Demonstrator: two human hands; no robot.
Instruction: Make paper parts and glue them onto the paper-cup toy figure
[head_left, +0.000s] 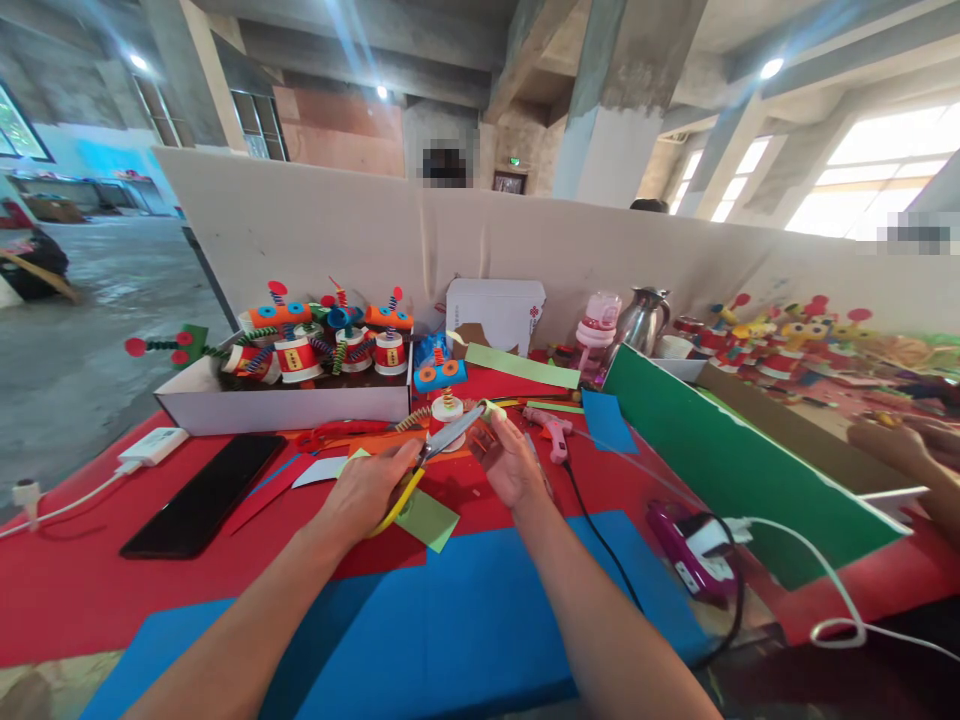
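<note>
Scissors [439,447], yellow-handled, in left hand [367,490], steel blades.

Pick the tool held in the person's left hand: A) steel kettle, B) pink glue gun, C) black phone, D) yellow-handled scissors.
D: the left hand grips yellow-handled scissors, blades pointing toward the right hand; the glue gun lies on the table.

A bare concrete hall with thick pillars [615,110] and ceiling beams. Bright windows [862,180] glow at right, ceiling lamps [771,68] shine, and a grey floor [90,310] stretches left behind a beige partition [360,230].
</note>
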